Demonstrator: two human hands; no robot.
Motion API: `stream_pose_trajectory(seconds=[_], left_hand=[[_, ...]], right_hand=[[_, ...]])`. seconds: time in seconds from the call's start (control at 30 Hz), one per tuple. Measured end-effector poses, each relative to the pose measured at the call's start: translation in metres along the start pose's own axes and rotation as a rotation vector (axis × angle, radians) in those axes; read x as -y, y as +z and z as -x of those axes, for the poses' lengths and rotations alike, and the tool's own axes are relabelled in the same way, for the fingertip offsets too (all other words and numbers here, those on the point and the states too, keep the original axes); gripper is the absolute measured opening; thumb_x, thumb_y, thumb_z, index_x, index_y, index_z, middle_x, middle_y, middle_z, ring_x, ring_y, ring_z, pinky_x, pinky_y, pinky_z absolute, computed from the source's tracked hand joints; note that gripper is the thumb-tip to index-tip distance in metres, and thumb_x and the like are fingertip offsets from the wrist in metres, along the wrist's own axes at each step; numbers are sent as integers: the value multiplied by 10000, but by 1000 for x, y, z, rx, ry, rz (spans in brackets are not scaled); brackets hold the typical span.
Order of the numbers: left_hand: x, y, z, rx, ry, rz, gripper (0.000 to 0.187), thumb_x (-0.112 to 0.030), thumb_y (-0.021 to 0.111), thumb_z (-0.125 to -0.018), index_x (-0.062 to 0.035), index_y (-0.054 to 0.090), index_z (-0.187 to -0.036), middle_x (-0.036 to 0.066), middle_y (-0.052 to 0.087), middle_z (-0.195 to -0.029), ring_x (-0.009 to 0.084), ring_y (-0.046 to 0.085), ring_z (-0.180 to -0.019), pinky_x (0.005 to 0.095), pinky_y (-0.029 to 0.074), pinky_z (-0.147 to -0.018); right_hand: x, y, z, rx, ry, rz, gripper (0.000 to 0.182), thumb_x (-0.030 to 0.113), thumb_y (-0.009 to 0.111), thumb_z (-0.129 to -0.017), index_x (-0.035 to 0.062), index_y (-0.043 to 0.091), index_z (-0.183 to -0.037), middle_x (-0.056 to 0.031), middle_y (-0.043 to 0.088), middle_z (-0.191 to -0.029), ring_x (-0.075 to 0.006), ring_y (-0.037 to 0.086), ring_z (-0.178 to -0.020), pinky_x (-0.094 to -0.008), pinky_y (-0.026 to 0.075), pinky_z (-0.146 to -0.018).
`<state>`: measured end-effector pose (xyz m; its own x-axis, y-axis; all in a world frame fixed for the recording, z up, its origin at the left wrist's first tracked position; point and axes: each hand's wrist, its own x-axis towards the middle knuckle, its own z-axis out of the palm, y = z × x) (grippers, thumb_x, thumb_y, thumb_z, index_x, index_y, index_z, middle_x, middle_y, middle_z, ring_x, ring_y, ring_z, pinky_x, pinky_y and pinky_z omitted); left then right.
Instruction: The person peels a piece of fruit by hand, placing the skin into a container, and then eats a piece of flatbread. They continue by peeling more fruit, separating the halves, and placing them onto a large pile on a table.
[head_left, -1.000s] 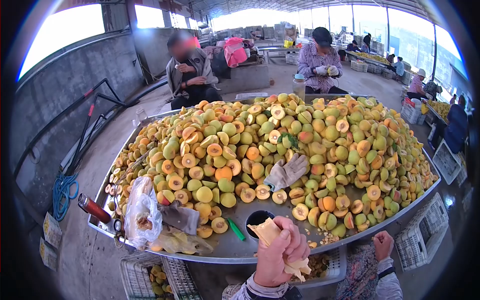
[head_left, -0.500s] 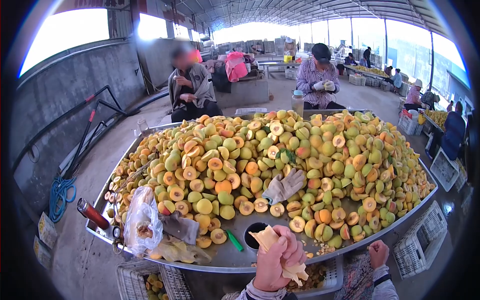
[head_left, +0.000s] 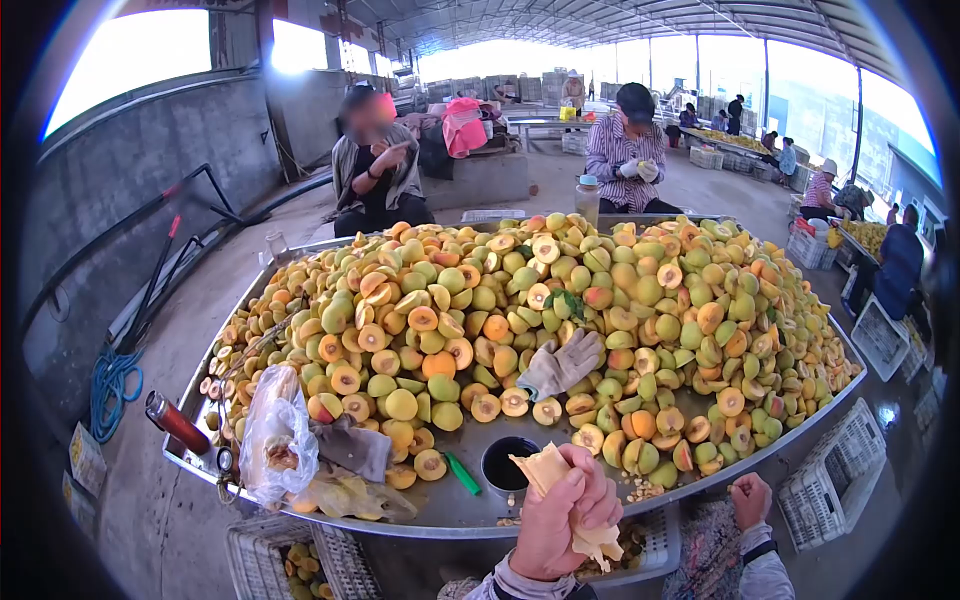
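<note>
My left hand (head_left: 568, 515) is closed around a pale, folded piece of flatbread (head_left: 545, 468) that sticks out above and below the fingers, over the near edge of the metal table (head_left: 420, 522). Off to the right, my right hand (head_left: 750, 500) is curled, its fingertips together above my patterned lap; whatever is pinched there is too small to name. Just beyond the flatbread stands a cup of dark liquid (head_left: 508, 464), with a green-handled tool (head_left: 462, 474) lying beside it. A grey work glove (head_left: 562, 364) rests against the heap of halved peach-like fruit (head_left: 440, 300).
On the table's left are a plastic bag (head_left: 280, 435), a grey cloth or glove (head_left: 352, 448) and a red flask (head_left: 177, 422). Crates (head_left: 832, 475) stand on the floor at both sides. Two people sit across the table; a bottle (head_left: 587, 198) stands at its far edge.
The view has shifted slightly. The person across at left has raised a hand, finger extended. My left hand keeps the flatbread; my right hand stays curled near my lap.
</note>
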<state>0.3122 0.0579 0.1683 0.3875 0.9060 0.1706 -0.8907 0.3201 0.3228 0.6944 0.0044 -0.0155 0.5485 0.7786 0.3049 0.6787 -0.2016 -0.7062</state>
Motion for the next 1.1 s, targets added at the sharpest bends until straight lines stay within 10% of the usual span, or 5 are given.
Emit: stream_pose_trajectory(seconds=[0.3,0.4,0.57,1.1], left_hand=[[1,8,4,17,18,36,79,-174,525,-945,-133,504,-1009,-16,387,-656,103,397,-548,286,360,-564],[-5,34,13,-388,-63,-144,139,-221,434,-968,-125,510,-901,-19,408,-610,122,398,-478,241,377,-446],[2,15,1,17,-48,-76,107,-180,476,-975,-77,502,-959,-31,366,-630,85,342,-506,230,319,-501],[29,32,-8,-48,-125,-51,206,-220,544,-931,-33,521,-1017,55,480,-805,182,478,-754,306,441,-672]], right_hand=[[-5,5,-1,-22,-177,29,139,145,696,-682,41,605,-675,-87,603,-645,-198,593,-579,-314,477,-564],[1,2,2,97,-131,204,190,250,691,-764,77,699,-842,-86,675,-825,-254,654,-765,-362,514,-688],[3,2,9,83,-27,107,168,246,660,-808,90,634,-866,-83,664,-830,-264,654,-796,-371,509,-694],[17,-6,10,124,0,104,157,218,624,-811,93,601,-903,-90,657,-860,-292,642,-844,-390,500,-741]])
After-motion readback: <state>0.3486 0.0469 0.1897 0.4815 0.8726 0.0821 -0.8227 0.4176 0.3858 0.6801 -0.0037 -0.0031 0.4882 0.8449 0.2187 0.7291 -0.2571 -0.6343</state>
